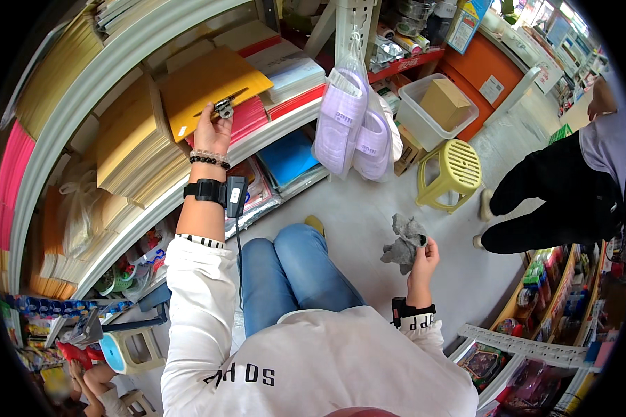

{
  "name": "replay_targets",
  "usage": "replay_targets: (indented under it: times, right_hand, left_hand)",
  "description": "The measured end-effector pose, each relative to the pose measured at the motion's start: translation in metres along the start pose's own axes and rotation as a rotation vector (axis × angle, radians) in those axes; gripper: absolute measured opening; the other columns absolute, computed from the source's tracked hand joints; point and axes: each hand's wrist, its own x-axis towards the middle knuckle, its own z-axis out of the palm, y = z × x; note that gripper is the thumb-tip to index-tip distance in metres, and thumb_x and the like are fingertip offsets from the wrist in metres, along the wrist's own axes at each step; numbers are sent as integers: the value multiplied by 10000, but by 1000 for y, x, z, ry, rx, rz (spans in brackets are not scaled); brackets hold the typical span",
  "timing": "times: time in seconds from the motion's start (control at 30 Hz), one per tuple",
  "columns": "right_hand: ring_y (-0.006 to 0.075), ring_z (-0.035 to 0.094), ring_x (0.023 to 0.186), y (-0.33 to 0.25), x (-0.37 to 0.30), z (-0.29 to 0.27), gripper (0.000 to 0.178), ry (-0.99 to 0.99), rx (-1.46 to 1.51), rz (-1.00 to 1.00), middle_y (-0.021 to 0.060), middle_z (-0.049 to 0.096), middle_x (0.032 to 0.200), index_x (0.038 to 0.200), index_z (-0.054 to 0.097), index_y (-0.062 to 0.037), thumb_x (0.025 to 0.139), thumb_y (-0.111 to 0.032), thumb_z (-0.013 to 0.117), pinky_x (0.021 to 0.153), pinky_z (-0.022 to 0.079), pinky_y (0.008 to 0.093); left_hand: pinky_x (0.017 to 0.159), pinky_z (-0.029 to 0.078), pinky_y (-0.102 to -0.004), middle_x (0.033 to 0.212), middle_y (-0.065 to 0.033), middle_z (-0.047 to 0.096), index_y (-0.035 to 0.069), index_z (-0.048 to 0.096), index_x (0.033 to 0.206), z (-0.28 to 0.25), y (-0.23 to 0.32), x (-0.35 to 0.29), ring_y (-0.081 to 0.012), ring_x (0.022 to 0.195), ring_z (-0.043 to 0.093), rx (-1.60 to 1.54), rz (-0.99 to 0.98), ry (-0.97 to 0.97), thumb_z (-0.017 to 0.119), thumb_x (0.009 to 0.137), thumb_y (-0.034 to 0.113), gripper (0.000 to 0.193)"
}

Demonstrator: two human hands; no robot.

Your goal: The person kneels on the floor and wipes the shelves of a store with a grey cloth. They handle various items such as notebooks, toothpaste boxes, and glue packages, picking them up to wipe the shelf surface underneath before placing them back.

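My left hand (213, 131) reaches to the shelf, its fingers closed at the metal clip (223, 108) on the near edge of a yellow-brown clipboard (205, 83). The clipboard lies tilted over stacks of paper, with a small white sticker at its near corner. Low on the right, my right hand (426, 260) pinches a crumpled grey cloth (405, 244), which hangs over the floor apart from the shelf.
Stacks of brown envelopes (129, 142) fill the shelf on the left. Lilac slippers (344, 125) hang bagged from a post. Beyond are a clear plastic bin (438, 104) and a yellow stool (449, 174). Another person (556, 187) stands at the right; one sits at the lower left.
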Motion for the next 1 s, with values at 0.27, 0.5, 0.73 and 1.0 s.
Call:
replay_targets:
  times: [0.27, 0.5, 0.73, 1.0]
  right_hand:
    - [110, 540, 840, -1, 25, -26, 206, 92, 13, -147, 48, 576, 927, 1032, 531, 7, 829, -19, 502, 760, 427, 236]
    - [110, 518, 856, -64, 45, -53, 192, 286, 55, -276, 41, 567, 923, 1004, 535, -11, 819, -18, 485, 772, 413, 241]
    - [78, 449, 781, -50, 6, 9, 87, 20, -1, -140, 4, 505, 856, 928, 510, -31, 843, -47, 506, 711, 382, 220]
    - [101, 499, 902, -87, -77, 133, 264, -632, 299, -45, 51, 532, 1033, 1075, 489, -6, 838, -103, 553, 750, 410, 239]
  left_hand:
    - [643, 490, -270, 875, -65, 614, 69, 555, 943, -6, 8, -13, -169, 757, 610, 317, 18, 183, 626, 828, 206, 193]
    - [684, 464, -303, 847, -105, 625, 65, 523, 944, -25, 4, -42, -201, 813, 607, 403, -45, 72, 598, 815, 425, 389]
    - [664, 507, -260, 834, -65, 618, 67, 527, 1004, -46, -57, -142, -158, 717, 612, 620, -281, -307, 581, 831, 129, 191]
    - [937, 381, -350, 1285, -213, 416, 146, 475, 1245, 16, -67, -231, -339, 1161, 446, 1209, 123, -1111, 627, 704, 69, 568]
